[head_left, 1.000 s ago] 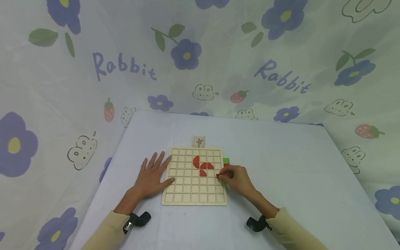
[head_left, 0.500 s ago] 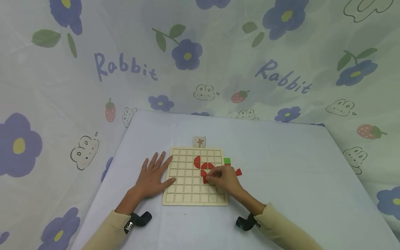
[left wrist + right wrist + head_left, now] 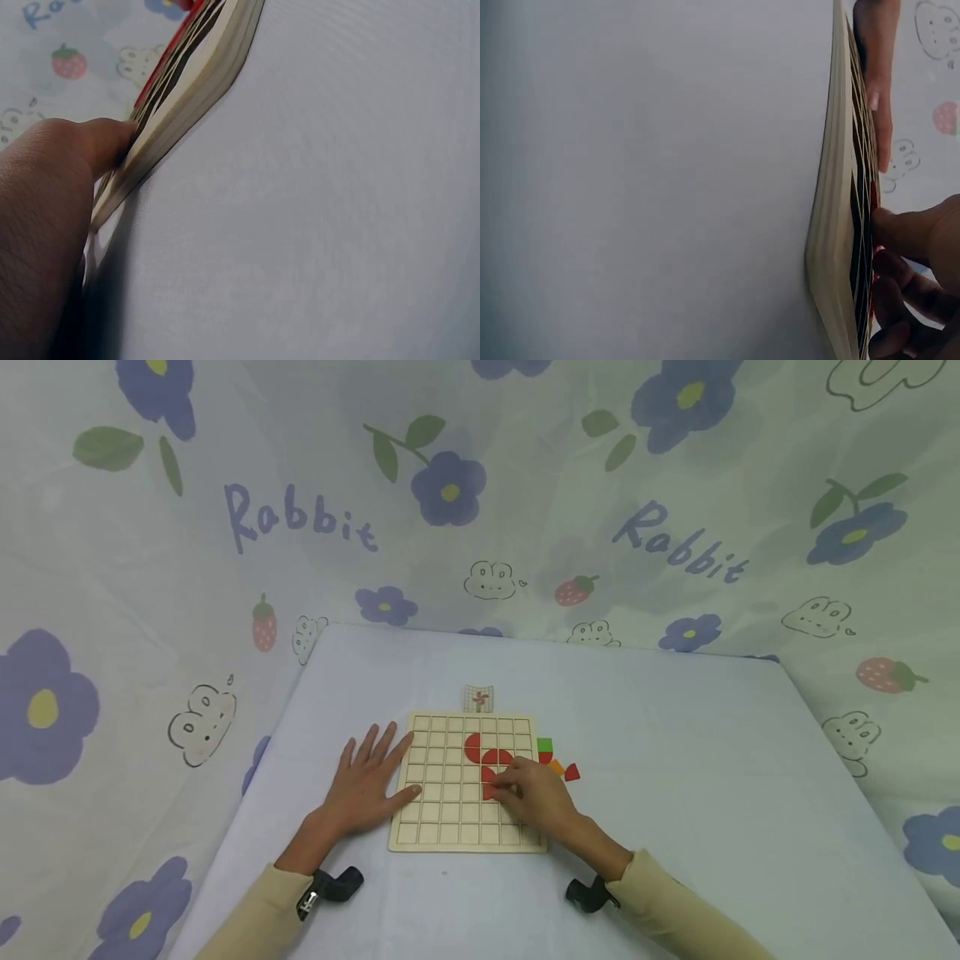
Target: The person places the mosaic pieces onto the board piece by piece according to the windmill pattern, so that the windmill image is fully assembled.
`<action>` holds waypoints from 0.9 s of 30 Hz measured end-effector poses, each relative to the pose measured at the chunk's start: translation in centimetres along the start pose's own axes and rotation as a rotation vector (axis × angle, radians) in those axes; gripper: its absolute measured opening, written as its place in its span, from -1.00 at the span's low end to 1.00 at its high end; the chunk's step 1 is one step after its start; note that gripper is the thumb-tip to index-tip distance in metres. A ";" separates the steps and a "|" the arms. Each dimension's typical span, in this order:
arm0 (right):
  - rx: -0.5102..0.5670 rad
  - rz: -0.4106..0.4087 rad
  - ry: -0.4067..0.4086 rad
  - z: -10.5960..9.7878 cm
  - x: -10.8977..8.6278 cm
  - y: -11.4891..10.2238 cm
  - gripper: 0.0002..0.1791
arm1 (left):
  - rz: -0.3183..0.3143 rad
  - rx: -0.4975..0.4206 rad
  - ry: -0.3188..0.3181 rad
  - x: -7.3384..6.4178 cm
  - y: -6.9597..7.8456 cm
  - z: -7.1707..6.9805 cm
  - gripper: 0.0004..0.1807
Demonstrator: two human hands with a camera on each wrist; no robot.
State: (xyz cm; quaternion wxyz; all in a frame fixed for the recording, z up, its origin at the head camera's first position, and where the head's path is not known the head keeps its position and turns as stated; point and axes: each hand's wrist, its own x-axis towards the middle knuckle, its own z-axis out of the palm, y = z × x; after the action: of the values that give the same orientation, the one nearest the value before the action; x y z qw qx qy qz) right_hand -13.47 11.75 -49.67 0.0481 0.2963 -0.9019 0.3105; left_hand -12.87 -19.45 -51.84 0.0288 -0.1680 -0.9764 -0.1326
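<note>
Fingers of the left hand [image 3: 363, 787], spread apart, touch the gridded board [image 3: 441, 815]; those of the right hand [image 3: 543, 795] pinch a red piece [image 3: 487, 792] near the board's middle. Flowered cloth [image 3: 300, 435] surrounds the white table [image 3: 675, 760].

Passable on the right over wide white tabletop [image 3: 675, 760], and from the near side between the wrist cameras [image 3: 341, 885] onto near left squares of the board [image 3: 450, 814]. Blocked at its left edge by the left hand [image 3: 365, 785], right of centre by the right hand [image 3: 543, 792], just off the right edge by coloured pieces [image 3: 557, 767].
</note>
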 end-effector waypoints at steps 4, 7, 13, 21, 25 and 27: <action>-0.078 -0.027 -0.012 -0.1 0.3 -0.3 -0.90 | -0.001 -0.008 -0.006 0.0 0.0 -0.1 -0.02; -0.104 -0.032 -0.015 -0.1 0.3 -0.4 -0.91 | -0.001 -0.006 -0.006 -0.1 0.1 -0.1 -0.02; -0.081 -0.028 -0.006 -0.3 0.1 -0.3 -0.90 | 0.003 0.001 -0.004 -0.1 -0.1 0.1 -0.02; -0.083 0.069 -0.011 -1.5 -0.6 0.3 -0.90 | 0.004 0.015 0.000 -0.1 -0.2 0.1 -0.02; -0.093 0.108 0.012 -2.1 -0.9 1.0 -0.88 | 0.006 0.015 0.000 -0.1 -0.2 0.0 -0.02; -0.102 0.124 0.023 -2.3 -1.2 1.4 -0.88 | 0.006 0.013 0.001 -0.1 -0.2 0.0 -0.02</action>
State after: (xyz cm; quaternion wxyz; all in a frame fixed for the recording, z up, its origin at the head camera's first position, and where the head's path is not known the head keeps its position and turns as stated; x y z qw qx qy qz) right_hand -13.50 14.57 -48.86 0.0544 0.2336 -0.9325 0.2701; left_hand -12.87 -19.65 -51.91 0.0306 -0.1705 -0.9768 -0.1261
